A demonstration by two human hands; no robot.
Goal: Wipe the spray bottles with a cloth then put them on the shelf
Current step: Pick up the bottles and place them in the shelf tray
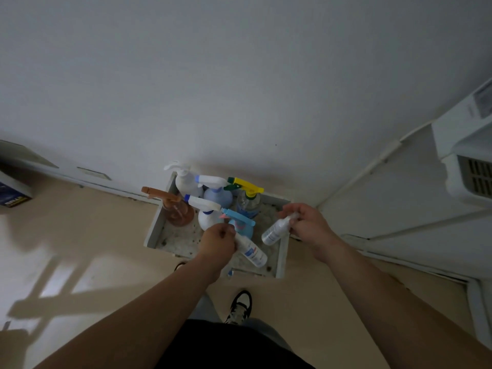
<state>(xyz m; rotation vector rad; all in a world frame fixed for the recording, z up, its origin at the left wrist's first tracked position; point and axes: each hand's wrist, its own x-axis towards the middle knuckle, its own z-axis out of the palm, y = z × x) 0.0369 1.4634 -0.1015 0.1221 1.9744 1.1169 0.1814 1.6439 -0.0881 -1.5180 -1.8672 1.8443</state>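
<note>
A grey-rimmed shelf [154, 227] against the white wall carries several spray bottles: an amber one [177, 213], a white one [185, 179], blue-and-white ones [217, 196], a clear one with a yellow trigger [249, 199] and a light-blue one [239, 225]. My left hand [218, 239] grips the top of a small white bottle with a blue label [253, 253], tilted over the shelf's front. My right hand [306, 222] grips the top of a small clear bottle [274, 231], tilted near the shelf's right rim. No cloth shows.
The beige floor lies below, with my shoes [239, 307] just in front of the shelf. A white appliance [468, 166] hangs at the right. A dark box [14, 194] sits at the far left by the wall.
</note>
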